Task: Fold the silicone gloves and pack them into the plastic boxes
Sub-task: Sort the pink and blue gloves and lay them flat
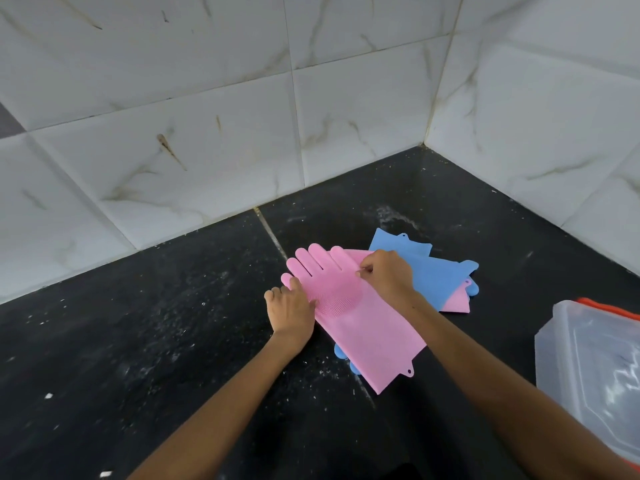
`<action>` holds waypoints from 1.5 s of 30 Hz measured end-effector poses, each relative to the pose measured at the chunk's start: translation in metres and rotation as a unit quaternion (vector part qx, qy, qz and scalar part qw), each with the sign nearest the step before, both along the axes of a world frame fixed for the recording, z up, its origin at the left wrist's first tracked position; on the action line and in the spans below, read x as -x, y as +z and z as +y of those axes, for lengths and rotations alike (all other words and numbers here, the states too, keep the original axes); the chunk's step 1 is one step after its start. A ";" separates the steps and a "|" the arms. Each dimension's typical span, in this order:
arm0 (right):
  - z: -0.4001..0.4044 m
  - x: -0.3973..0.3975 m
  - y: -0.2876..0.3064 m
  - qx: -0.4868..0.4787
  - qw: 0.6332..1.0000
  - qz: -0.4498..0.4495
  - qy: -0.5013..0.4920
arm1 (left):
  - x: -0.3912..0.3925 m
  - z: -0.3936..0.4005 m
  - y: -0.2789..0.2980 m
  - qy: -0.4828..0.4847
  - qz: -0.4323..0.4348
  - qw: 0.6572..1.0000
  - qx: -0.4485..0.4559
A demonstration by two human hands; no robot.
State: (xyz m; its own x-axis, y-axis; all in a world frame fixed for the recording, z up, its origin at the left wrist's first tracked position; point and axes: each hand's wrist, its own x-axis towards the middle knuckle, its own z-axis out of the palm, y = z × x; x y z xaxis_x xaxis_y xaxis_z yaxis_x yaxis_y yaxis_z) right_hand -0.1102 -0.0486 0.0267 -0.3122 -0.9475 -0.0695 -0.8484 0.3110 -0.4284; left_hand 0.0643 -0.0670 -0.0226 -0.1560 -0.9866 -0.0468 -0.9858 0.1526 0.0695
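A pink silicone glove [360, 323] lies flat on the black counter [173, 323], fingers pointing toward the wall. My left hand [291, 310] presses on its thumb side, fingers curled at the glove's edge. My right hand [388, 275] pinches the glove near the base of its fingers. A blue glove [433, 271] lies behind and to the right, partly under my right hand. Another pink glove [459, 303] peeks out beneath it. Blue fingertips [341, 351] show under the top pink glove. A clear plastic box [588, 368] stands at the right edge.
White marble-look tiled walls [207, 133] meet in a corner behind the gloves. The counter is speckled with white crumbs. An orange-red rim [609, 308] shows on the plastic box.
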 end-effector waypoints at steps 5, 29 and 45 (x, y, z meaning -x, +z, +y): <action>-0.007 0.002 -0.002 -0.004 1.000 -0.007 0.007 | 0.008 -0.005 0.000 0.008 0.049 0.999 0.006; -0.006 0.042 -0.022 -0.038 0.991 0.095 0.086 | 0.027 -0.014 -0.002 -0.210 0.143 0.967 0.034; 0.048 0.104 0.029 0.101 0.991 -0.013 0.081 | 0.072 -0.001 0.039 -0.260 0.354 0.896 0.071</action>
State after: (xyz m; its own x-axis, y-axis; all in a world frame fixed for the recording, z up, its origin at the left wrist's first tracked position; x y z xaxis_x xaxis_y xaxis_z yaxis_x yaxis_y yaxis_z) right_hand -0.2142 -0.0003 0.0556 -0.1548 -0.9804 0.1216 -0.8686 0.0765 -0.4897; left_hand -0.0081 -0.0680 0.0159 -0.5364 -0.7605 0.3659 -0.4966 0.6350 0.5918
